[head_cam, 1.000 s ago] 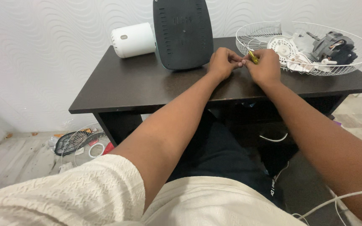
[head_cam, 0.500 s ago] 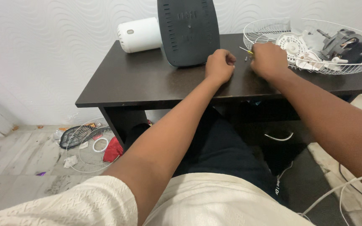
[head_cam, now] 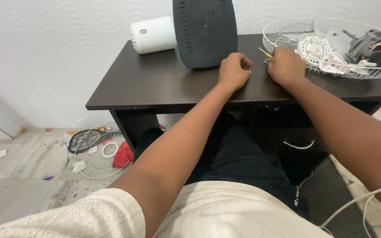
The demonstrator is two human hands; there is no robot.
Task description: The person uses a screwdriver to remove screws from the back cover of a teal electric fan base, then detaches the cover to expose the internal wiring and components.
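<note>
Worktop (head_cam: 164, 83), dark brown matte wood-grain rectangle, against a wavy-embossed white wall. Dark grey oval plastic panel (head_cam: 205, 31) with rows of slots stands upright at the back; white smooth plastic cylinder (head_cam: 152, 35) lies on its side just left of it. White wire fan-guard basket (head_cam: 287, 33), round and open-mesh, sits at the right end holding a white round plastic part (head_cam: 314, 45) and a dark grey motor unit (head_cam: 372, 44). Left hand (head_cam: 233, 69) rests on the worktop curled into a closed fist; can't tell whether anything is inside. Right hand (head_cam: 286, 66) is clenched around a thin yellow-handled screwdriver (head_cam: 266, 54), its tip poking out toward the panel, just beside the basket rim. Likely risks: slim smooth handle could twist in the grip; any tiny fastener could roll off the slick worktop edge onto the littered floor; right wrist could nudge the light basket.
</note>
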